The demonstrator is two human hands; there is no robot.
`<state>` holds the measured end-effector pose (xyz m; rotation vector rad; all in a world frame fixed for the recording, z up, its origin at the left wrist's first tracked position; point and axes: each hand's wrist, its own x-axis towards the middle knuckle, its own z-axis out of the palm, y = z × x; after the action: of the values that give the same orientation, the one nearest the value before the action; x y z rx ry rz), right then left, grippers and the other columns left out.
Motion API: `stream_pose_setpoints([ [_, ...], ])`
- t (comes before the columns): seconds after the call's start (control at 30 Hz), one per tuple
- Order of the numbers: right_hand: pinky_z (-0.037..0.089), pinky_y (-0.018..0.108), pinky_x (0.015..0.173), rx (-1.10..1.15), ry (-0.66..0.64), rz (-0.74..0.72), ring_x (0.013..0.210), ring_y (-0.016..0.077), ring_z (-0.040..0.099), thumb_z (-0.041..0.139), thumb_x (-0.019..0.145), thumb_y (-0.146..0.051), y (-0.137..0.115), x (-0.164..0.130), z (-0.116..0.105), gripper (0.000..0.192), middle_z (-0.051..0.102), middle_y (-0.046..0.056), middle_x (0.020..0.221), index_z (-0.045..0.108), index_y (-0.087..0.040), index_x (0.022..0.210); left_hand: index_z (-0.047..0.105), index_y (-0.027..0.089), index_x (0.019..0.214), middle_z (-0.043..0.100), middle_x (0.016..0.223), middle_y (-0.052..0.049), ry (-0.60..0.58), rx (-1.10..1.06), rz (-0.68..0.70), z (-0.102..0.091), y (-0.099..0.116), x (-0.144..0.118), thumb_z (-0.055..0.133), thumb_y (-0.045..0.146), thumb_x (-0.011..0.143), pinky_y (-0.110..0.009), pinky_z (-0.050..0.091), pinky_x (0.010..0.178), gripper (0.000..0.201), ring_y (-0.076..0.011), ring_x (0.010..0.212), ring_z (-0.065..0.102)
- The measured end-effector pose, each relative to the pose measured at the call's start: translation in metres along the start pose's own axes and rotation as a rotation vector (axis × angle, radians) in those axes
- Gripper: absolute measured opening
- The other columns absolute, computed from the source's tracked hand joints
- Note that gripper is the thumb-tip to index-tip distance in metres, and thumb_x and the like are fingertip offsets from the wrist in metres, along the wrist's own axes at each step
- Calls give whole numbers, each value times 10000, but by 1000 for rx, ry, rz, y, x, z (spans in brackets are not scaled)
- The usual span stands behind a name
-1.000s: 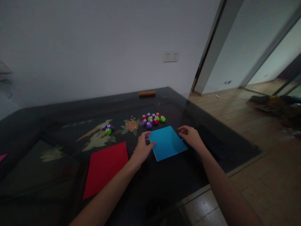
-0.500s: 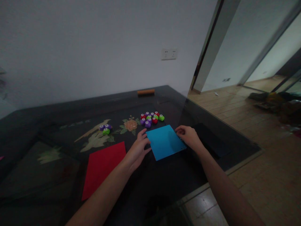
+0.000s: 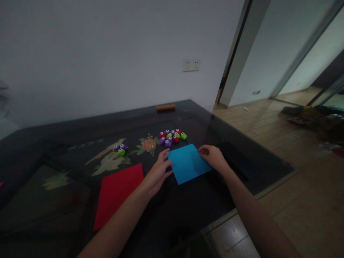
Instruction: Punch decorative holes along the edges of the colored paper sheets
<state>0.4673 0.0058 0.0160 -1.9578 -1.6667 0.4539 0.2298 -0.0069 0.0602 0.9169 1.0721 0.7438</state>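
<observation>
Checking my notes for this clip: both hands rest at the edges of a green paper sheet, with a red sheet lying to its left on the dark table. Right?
Not quite. The head view shows the sheet between the left hand and right hand is blue paper, not green. The red sheet does lie left of it on the dark table.

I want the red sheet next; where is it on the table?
In the head view the red sheet lies flat on the dark table, left of the left hand and the blue sheet.
</observation>
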Motion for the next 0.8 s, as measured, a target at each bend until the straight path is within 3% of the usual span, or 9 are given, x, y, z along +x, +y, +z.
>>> stream_pose_setpoints([
  [0.3,402,233,592,-14,30,25,710,152,595,584,723,-136,4,2,1,179,668,23,775,690,-225,838,318,284,1306,238,1472,-88,-13,115,50,-1,1,-2,510,160,730,-448,378,988,620,-262,1235,414],
  [0.47,404,241,574,-8,72,26,705,163,600,590,727,-178,8,4,2,138,662,24,759,687,-225,813,374,279,1258,255,1474,-92,50,307,235,-17,1,0,505,164,746,-452,352,1006,541,-276,1304,349],
  [0.53,417,250,595,-4,88,19,712,167,605,590,730,-186,9,4,2,125,664,28,754,685,-219,804,390,228,1229,345,1420,-124,70,373,376,-38,3,0,487,148,742,-438,364,1004,502,-251,1252,427],
  [0.63,435,258,622,17,122,3,724,167,615,564,750,-195,10,6,2,125,673,33,772,678,-208,799,437,205,1180,539,1230,-111,138,561,546,-88,1,-4,467,204,766,-444,424,950,415,-226,1104,551],
  [0.8,455,263,617,154,215,-97,671,157,603,562,752,-243,13,10,6,189,650,25,741,653,-191,910,562,199,1073,605,1151,-89,417,1062,667,-184,-16,-24,422,269,801,-472,398,972,314,-253,1088,554],
])
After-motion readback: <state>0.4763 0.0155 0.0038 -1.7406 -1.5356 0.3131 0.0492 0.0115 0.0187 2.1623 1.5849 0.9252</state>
